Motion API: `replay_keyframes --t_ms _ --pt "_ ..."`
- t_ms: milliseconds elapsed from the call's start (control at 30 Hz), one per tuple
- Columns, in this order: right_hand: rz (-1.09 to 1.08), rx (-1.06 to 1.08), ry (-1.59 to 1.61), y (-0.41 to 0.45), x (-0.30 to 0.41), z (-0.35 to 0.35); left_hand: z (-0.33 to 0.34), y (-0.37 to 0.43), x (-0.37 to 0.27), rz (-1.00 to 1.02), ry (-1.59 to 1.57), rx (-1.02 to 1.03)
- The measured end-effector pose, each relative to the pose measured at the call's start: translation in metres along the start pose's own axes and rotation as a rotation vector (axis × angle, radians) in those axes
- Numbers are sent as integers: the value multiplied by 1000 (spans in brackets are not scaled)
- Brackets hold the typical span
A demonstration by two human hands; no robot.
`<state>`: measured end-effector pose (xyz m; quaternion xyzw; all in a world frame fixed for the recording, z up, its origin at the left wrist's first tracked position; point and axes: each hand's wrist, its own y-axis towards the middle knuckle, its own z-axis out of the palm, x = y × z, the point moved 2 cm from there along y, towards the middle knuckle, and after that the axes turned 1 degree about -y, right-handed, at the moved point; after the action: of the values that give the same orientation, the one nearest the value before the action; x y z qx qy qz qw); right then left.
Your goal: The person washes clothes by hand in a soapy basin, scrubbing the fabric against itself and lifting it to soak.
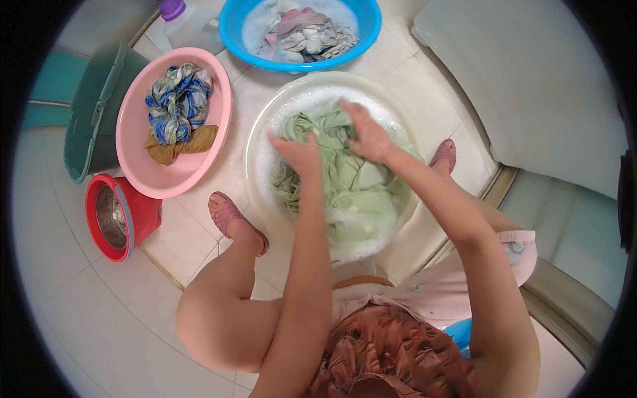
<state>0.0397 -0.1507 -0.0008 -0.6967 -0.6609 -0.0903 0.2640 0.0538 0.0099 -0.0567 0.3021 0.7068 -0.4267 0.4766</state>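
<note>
A large pale round basin of soapy water sits on the floor between my feet. Light green cloth lies bunched in it, partly under water, with foam around its edge. My left hand is over the left part of the cloth, thumb and fingers apart. At the upper right of the bundle, my right hand has its fingers spread and its thumb apart, and it looks slightly blurred. Neither hand shows cloth gripped in it. Whether the fingertips touch the fabric is hard to tell.
Beyond stands a blue basin with sudsy laundry. To the left, a pink basin holds a twisted blue-and-white patterned cloth and a mustard cloth. A red spin-mop bucket, green bin and purple-capped jug stand nearby.
</note>
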Motion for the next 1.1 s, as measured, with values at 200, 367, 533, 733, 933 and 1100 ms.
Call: replay_keyframes --t_ms 200,367,533,733,933,1100 --pt "-77 606 -349 34 -23 73 6 -6 19 103 686 514" --pt "48 429 -293 50 -43 84 18 7 29 -326 717 772" --pt "26 2 159 23 -9 58 26 -18 19 -891 -321 333" --pt "-222 -156 158 -62 114 13 10 -20 41 -847 -881 474" --pt "93 -281 108 -6 78 25 6 -31 64 -528 -574 505" --pt "-79 -230 168 -75 112 35 -8 -44 36 -653 -900 529"
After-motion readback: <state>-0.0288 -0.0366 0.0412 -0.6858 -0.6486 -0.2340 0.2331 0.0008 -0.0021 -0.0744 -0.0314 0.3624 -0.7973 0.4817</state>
